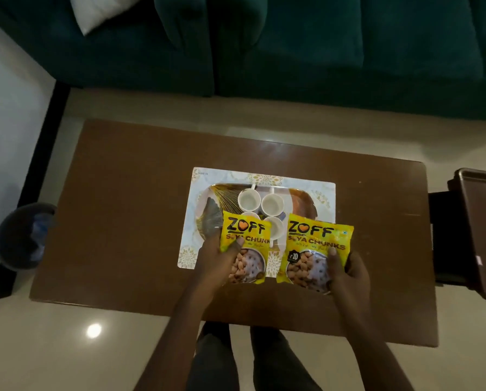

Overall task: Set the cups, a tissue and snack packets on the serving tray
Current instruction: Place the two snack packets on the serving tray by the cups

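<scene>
A gold-patterned serving tray [303, 200] lies on a white placemat [205, 176] in the middle of the brown table. Several white cups stand on the tray, among them one at the back left [248, 199] and one at the back right [272, 204]; the front cups are partly hidden by the packets. My left hand [215, 258] holds a yellow soya chunks packet [246, 244] above the tray's front left. My right hand [349, 273] holds a second yellow packet [312, 249] over the placemat's front right corner. I see no tissue.
The brown table [128, 221] stands on a pale tiled floor. A dark green sofa [320, 52] with a white cushion [89, 12] runs along the far side. A round dark bin [24, 235] sits to the left, a dark brown stool [476, 230] to the right.
</scene>
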